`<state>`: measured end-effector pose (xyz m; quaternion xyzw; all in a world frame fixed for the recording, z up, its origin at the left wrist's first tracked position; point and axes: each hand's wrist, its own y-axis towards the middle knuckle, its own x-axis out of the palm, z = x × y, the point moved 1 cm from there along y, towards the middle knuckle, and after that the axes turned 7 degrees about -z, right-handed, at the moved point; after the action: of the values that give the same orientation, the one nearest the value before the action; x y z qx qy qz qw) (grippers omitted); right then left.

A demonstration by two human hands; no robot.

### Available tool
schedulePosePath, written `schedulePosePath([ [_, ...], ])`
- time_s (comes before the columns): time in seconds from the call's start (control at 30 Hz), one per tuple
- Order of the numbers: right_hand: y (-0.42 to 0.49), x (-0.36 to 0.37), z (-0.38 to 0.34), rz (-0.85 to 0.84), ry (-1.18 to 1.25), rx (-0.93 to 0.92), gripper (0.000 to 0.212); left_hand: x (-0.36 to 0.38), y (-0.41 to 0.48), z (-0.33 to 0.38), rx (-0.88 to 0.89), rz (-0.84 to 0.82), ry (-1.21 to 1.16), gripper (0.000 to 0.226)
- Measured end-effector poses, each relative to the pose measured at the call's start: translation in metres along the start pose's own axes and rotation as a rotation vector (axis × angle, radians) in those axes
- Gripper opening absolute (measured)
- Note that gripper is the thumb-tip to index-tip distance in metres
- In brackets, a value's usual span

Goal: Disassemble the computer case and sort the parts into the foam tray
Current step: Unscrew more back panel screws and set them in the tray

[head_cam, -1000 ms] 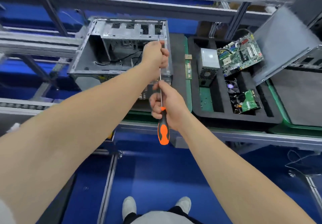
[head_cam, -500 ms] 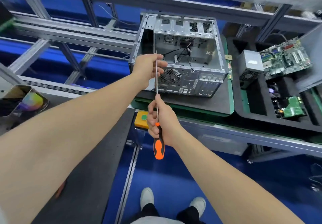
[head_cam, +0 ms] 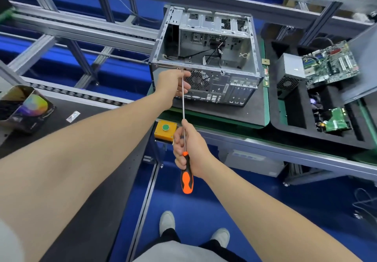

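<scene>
The computer case (head_cam: 206, 57) sits at 12 o'clock in the view, on a dark mat (head_cam: 244, 112). Its open side faces up, loose cables lie inside, and its rear panel with the fan grille (head_cam: 197, 79) is turned toward the person. The right hand (head_cam: 189, 147), near the centre, has its fingers wrapped round the top of the orange-and-black handle of a long screwdriver (head_cam: 186, 176), with the forefinger laid up the shaft. The shaft runs toward 12 o'clock to the case's rear top edge. There the left hand (head_cam: 173, 84) curls its fingers and thumb round the upper end of the shaft, at 9 o'clock from the grille. That hand covers the corner of the panel, so the tip and whatever it meets cannot be seen. At 3 o'clock from the case, just beside the mat, lies the black foam tray (head_cam: 285, 127). It holds a grey power supply (head_cam: 289, 72), a motherboard (head_cam: 330, 65) propped at a tilt, and a green card (head_cam: 336, 119) in a lower pocket. A grey side panel (head_cam: 363, 67) leans over the tray's 3 o'clock edge. A yellow box with a green button (head_cam: 165, 131) is fixed to the bench edge at 6 o'clock from the left hand. At 9 o'clock in the view, a carton (head_cam: 26, 106) showing a rainbow-coloured disc and a small packet (head_cam: 73, 116) lie on a dark table.
</scene>
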<state>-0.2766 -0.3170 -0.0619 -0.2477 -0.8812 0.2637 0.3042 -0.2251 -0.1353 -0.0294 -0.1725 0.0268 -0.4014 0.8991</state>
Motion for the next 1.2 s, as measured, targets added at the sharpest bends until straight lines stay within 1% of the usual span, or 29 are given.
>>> schedulePosePath([
  [0.13, -0.007, -0.004, 0.000, 0.026, -0.009, 0.020, 0.062, 0.007, -0.006, 0.000, -0.030, 0.016, 0.065, 0.030],
  [0.47, -0.016, -0.007, -0.012, -0.004, -0.040, 0.002, 0.059, 0.013, -0.005, 0.001, -0.047, 0.022, 0.012, 0.027],
  [0.73, -0.017, -0.007, -0.016, -0.123, 0.116, -0.008, 0.057, 0.014, -0.005, 0.004, -0.061, 0.009, -0.037, 0.028],
  [0.8, -0.019, -0.001, -0.018, -0.095, 0.125, 0.001, 0.056, 0.015, -0.004, 0.004, -0.073, 0.010, -0.071, 0.027],
  [0.9, -0.019, 0.015, -0.020, 0.075, -0.034, -0.011, 0.052, 0.022, -0.007, 0.003, -0.141, 0.015, -0.188, 0.023],
  [0.93, -0.018, 0.021, -0.021, 0.108, -0.066, -0.020, 0.051, 0.025, -0.008, 0.004, -0.166, 0.009, -0.230, 0.023],
  [0.97, -0.017, 0.026, -0.023, 0.100, -0.046, -0.027, 0.052, 0.026, -0.008, 0.005, -0.187, 0.004, -0.270, 0.025],
  [1.0, -0.016, 0.030, -0.026, 0.055, 0.025, -0.031, 0.052, 0.027, -0.007, 0.007, -0.207, 0.000, -0.306, 0.027],
  [1.03, -0.015, 0.033, -0.028, -0.024, 0.134, -0.036, 0.052, 0.026, -0.006, 0.009, -0.230, -0.009, -0.349, 0.029],
  [1.17, -0.020, 0.032, -0.021, -0.473, 0.747, -0.032, 0.048, 0.023, -0.004, 0.015, -0.313, -0.107, -0.586, 0.036],
  [1.2, -0.022, 0.031, -0.018, -0.560, 0.866, -0.022, 0.047, 0.022, -0.004, 0.015, -0.320, -0.128, -0.636, 0.037],
])
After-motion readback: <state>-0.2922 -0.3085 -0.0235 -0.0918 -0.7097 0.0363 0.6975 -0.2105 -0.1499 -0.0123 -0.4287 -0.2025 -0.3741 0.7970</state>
